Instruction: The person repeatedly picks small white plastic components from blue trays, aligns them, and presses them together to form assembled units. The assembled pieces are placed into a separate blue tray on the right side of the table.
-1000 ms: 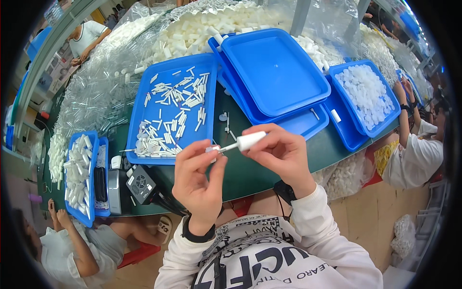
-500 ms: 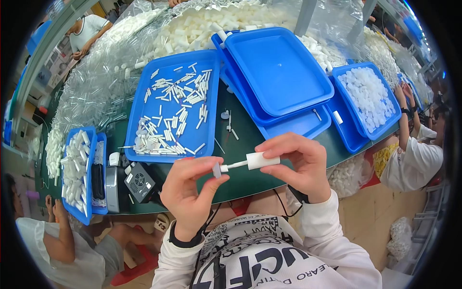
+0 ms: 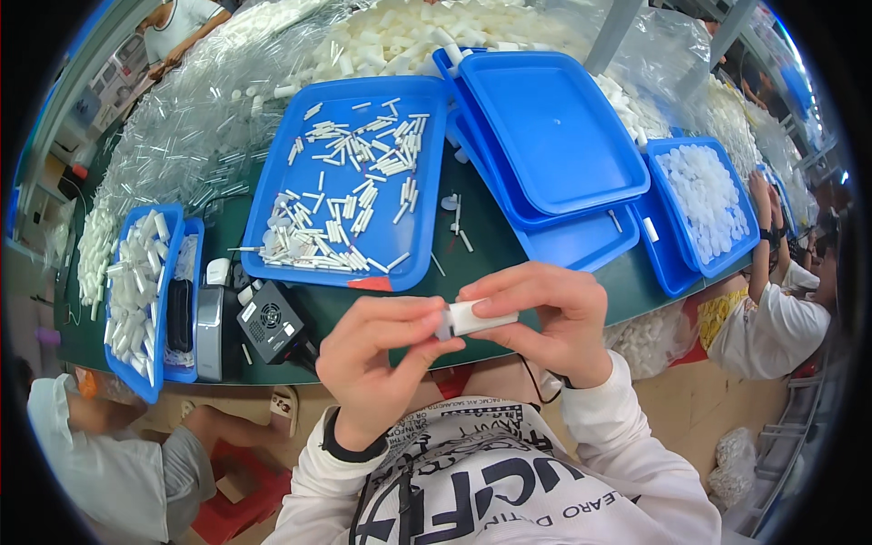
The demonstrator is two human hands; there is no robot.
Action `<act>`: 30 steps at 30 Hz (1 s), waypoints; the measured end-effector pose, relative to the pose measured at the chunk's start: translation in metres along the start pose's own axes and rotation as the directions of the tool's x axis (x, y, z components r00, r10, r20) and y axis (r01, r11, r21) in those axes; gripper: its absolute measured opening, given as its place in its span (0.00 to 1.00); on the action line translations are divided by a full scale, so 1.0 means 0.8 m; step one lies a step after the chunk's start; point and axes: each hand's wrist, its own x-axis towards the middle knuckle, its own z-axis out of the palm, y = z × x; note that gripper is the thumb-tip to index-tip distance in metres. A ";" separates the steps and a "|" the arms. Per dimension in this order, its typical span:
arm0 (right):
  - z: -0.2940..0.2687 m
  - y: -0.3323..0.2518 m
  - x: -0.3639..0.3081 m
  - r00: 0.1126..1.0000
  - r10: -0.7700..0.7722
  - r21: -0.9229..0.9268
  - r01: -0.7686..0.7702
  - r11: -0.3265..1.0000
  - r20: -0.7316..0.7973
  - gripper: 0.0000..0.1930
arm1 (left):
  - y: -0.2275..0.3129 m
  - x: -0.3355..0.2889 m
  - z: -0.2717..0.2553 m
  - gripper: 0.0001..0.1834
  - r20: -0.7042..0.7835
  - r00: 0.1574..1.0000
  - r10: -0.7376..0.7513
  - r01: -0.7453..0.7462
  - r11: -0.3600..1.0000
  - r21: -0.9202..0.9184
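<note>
In front of my chest, my left hand [image 3: 374, 352] pinches a round translucent plastic cap [image 3: 445, 325] between thumb and fingers. My right hand [image 3: 561, 316] grips a short white cylinder [image 3: 480, 318], its near end up against the cap. The thin white stick on the cap is out of sight, apparently inside the cylinder. Beyond my hands lies a large blue tray [image 3: 350, 274] with many short white sticks and a few translucent caps. A few loose pieces [image 3: 456, 215] rest on the green table to its right.
Stacked blue trays [image 3: 568, 136] stand far right of centre, beside a tray of translucent caps [image 3: 701, 195]. At left are a tray of white cylinders [image 3: 136, 291] and a black box with a fan [image 3: 271, 320]. Heaped white pieces and clear plastic line the back. Co-workers sit on both sides.
My hands have come together: the cylinder now meets the cap, and the stick that showed between them is covered. The whole view has shifted slightly.
</note>
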 end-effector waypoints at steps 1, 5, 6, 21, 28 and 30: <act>0.003 -0.001 0.003 1.000 0.005 -0.006 -0.005 1.000 0.013 0.10 | 0.001 0.000 -0.003 0.15 0.015 0.999 0.046 -0.047 0.998 0.051; 0.014 -0.006 0.013 0.981 0.193 0.137 -0.193 0.972 0.015 0.10 | -0.001 -0.001 -0.006 0.14 -0.061 0.997 0.053 -0.054 0.998 -0.015; 0.017 -0.008 0.016 0.975 0.220 0.140 -0.221 0.965 0.021 0.10 | -0.002 0.000 -0.011 0.14 -0.068 0.995 0.070 -0.070 0.998 0.002; 0.059 -0.010 0.068 0.937 0.058 -0.157 -0.004 0.988 0.343 0.14 | -0.016 -0.018 -0.071 0.13 -0.153 0.988 -0.015 -0.004 0.992 -0.124; 0.113 0.001 0.263 0.716 0.266 -0.495 0.127 0.859 0.645 0.19 | -0.004 -0.036 -0.114 0.16 -0.329 0.848 -0.414 0.157 0.791 -0.591; 0.154 0.058 0.305 0.724 0.231 -0.575 0.270 0.772 0.650 0.18 | 0.001 -0.032 -0.114 0.14 -0.369 0.816 -0.446 0.188 0.807 -0.560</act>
